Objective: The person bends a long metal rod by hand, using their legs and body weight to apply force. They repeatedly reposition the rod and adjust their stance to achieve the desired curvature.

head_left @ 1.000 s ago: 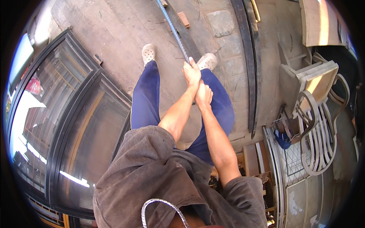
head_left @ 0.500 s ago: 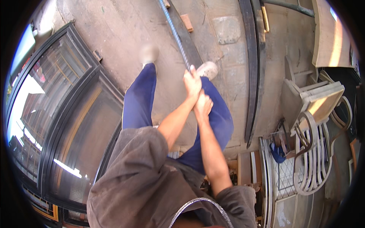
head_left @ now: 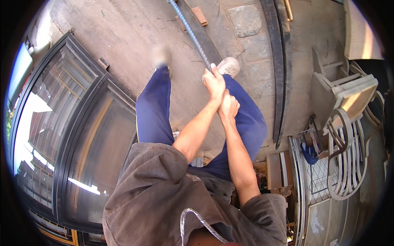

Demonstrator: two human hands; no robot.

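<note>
A long blue-grey ribbed bar slants from the top of the view down to my hands. My left hand is wrapped round the bar, with its thumb along it. Just behind it, nearer my body, my right hand is closed in a fist in line with the bar's near end, which the hands hide. Beneath the bar lies a dark plank on the floor, and my right shoe stands at its near end. The bar's far end is out of view.
Dark glazed frames lean at the left. Two long dark beams lie to the right of my leg. A reddish wooden block sits by the plank. Wooden chairs and a gridded panel stand farther right.
The whole view has shifted and turned slightly. Both hands have come a little to the right in it, still closed along the bar. My feet look to be in the same spots.
</note>
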